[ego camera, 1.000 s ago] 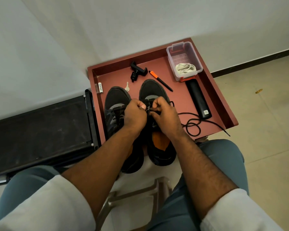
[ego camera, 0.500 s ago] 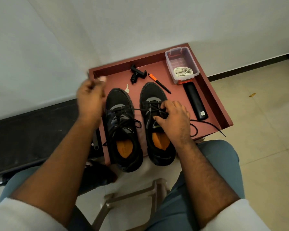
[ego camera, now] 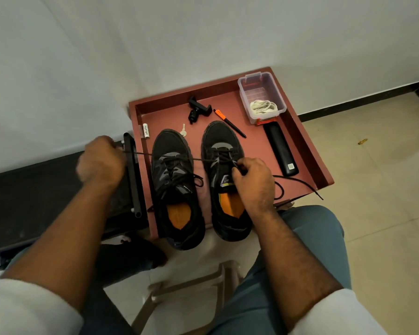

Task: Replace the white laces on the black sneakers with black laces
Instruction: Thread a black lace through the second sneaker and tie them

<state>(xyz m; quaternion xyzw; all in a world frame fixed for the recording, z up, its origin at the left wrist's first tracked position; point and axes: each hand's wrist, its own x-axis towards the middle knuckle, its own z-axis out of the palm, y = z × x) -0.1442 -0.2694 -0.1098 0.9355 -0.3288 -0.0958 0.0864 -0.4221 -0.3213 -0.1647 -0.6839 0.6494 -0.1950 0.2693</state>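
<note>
Two black sneakers with orange insoles stand side by side on a red tray (ego camera: 307, 146). The left sneaker (ego camera: 174, 189) is laced in black. My left hand (ego camera: 99, 160) is out beyond the tray's left edge and pinches one end of a black lace (ego camera: 169, 157), stretched taut across the left sneaker to the right sneaker (ego camera: 221, 151). On the right sneaker's eyelets my right hand (ego camera: 254, 180) pinches the lace. The lace's other end (ego camera: 298, 182) trails over the tray's front right edge. White laces (ego camera: 264, 107) lie bundled in a clear plastic box (ego camera: 252, 93).
On the tray lie a black clip mount (ego camera: 198, 111), an orange-capped pen (ego camera: 229, 123), a key (ego camera: 183, 131), a small white tube (ego camera: 146, 130) and a long black device (ego camera: 279, 148). A black bench (ego camera: 34, 189) stands left; a plastic stool (ego camera: 186, 291) sits between my knees.
My left hand left the right sneaker and swung out to the left, drawing the lace taut; in the last half second it dropped lower. My right hand stays on the right sneaker's eyelets.
</note>
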